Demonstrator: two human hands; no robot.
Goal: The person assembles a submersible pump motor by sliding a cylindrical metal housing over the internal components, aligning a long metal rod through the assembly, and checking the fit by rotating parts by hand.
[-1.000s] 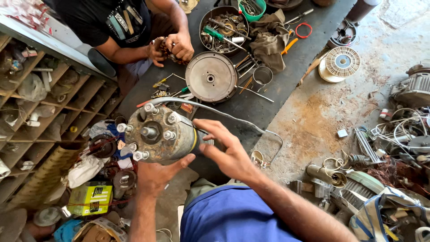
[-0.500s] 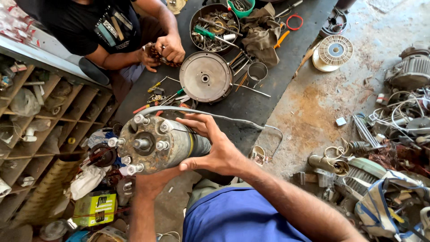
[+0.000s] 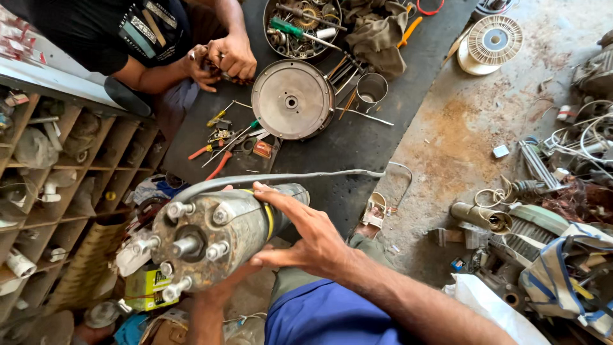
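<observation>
I hold a worn grey cylindrical motor [image 3: 217, 233] tipped toward me, its bolted end plate with a central shaft and several studs facing the camera. My right hand [image 3: 305, 233] wraps over its right side with the fingers spread along the body. My left hand [image 3: 225, 285] supports it from underneath and is mostly hidden. A grey cable [image 3: 287, 178] runs from the motor's top away to the right over the dark mat [image 3: 357, 137].
A round metal disc [image 3: 292, 99], a bowl of parts [image 3: 304, 25], a metal cup [image 3: 372, 89] and pliers and screwdrivers [image 3: 220, 137] lie on the mat. Another person's hands [image 3: 223, 59] work at the top left. Wooden shelves [image 3: 57, 179] stand left; scrap motors and wire [image 3: 543, 211] right.
The motor has come closer to the camera and lower in view. My right hand has slid further round its right side.
</observation>
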